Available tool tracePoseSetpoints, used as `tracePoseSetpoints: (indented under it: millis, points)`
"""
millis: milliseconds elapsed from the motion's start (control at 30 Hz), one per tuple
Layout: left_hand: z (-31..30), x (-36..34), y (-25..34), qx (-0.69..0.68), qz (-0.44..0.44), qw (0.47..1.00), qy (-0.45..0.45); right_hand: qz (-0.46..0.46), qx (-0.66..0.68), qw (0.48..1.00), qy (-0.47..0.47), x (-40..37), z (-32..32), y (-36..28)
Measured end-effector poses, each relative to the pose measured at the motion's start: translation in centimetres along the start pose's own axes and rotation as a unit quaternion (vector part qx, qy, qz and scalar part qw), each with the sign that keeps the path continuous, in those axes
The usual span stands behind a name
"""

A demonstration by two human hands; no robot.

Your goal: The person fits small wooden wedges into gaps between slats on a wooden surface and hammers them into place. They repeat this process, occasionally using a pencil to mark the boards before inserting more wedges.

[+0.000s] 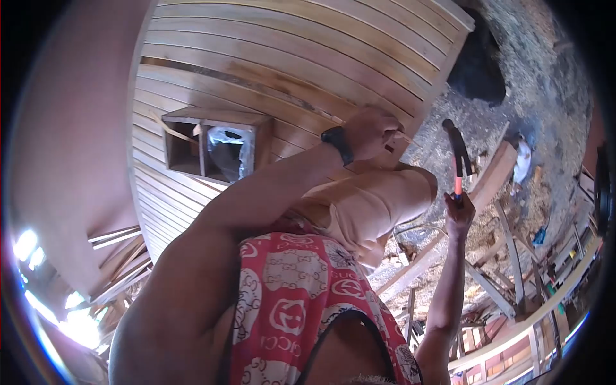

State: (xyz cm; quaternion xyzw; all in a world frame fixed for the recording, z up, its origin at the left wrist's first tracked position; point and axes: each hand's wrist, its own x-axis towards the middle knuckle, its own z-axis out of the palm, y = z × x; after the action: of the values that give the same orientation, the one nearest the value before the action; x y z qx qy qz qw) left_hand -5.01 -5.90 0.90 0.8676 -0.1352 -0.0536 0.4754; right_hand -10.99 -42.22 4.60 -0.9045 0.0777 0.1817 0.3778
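My left hand (372, 131), with a black band on its wrist, is closed near the edge of the slatted wooden panel (282, 32). A thin pale piece shows at its fingertips, too small to name. Out to the right, my right hand (461, 212) grips the hammer (458, 157) by its orange and blue handle. The dark hammer head points up, apart from the panel and over the littered ground.
A two-part wooden box (253, 119) with plastic in one compartment rests on the slats. Beyond the panel's edge are a black object (478, 61), shavings and loose timber (494, 170). More wood strips (119, 256) lie at the lower left.
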Motion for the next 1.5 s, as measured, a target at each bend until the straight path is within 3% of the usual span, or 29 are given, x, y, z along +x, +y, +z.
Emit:
tracePoseSetpoints:
  millis: [67,300,367,433,500,567,633,700,800,867,933,1000,1133,1433,1500]
  points:
    - [-1.4,0.8,-1.0,-0.010,0.048,0.999,-0.013,0.005,0.020,1.000,-0.002,0.6,0.2,-1.2]
    - [-12.2,2.0,-1.0,-0.068,0.001,0.997,0.042,-0.008,0.108,0.994,-0.017,3.2,2.3,-5.5]
    - [-16.6,1.6,-2.2,-0.141,-0.179,0.970,0.091,-0.051,0.082,0.995,-0.001,4.0,3.5,-7.7]
    - [-21.8,0.3,-5.4,-0.239,-0.276,0.928,0.073,-0.050,0.095,0.994,0.001,4.6,5.4,-9.7]
    - [-26.8,-1.6,-7.6,-0.229,-0.308,0.914,0.130,-0.012,0.086,0.996,-0.005,5.1,7.2,-12.0]
    - [-31.9,-4.2,-11.9,-0.251,-0.257,0.912,0.197,-0.055,0.060,0.996,0.027,6.0,9.9,-14.1]
    - [-38.5,-7.1,-18.3,-0.189,-0.224,0.924,0.244,-0.083,0.014,0.995,0.045,6.7,11.9,-16.8]
    - [-43.9,-8.8,-20.5,-0.157,-0.278,0.884,0.342,-0.084,0.006,0.995,0.051,7.3,14.3,-17.5]
    - [-49.9,-11.7,-26.3,-0.045,-0.313,0.867,0.385,-0.098,-0.007,0.993,0.070,8.1,17.0,-19.4]
    - [-51.9,-14.1,-30.3,-0.009,-0.338,0.835,0.435,-0.175,-0.040,0.975,0.129,8.7,18.7,-18.0]
    - [-52.4,-14.9,-32.0,-0.045,-0.312,0.828,0.463,-0.176,-0.075,0.974,0.121,8.4,18.9,-18.3]
    - [-52.3,-14.4,-33.3,-0.162,-0.251,0.804,0.514,-0.171,-0.110,0.972,0.120,7.8,18.6,-18.7]
    - [-53.0,-13.8,-35.1,-0.189,-0.251,0.811,0.493,-0.171,-0.155,0.965,0.128,5.9,17.8,-20.0]
    - [-54.0,-14.1,-39.0,-0.060,-0.302,0.844,0.439,-0.117,-0.131,0.978,0.116,3.6,17.9,-19.6]
    - [-53.7,-14.4,-39.4,0.087,-0.368,0.846,0.375,-0.129,-0.138,0.974,0.126,3.1,18.4,-20.3]
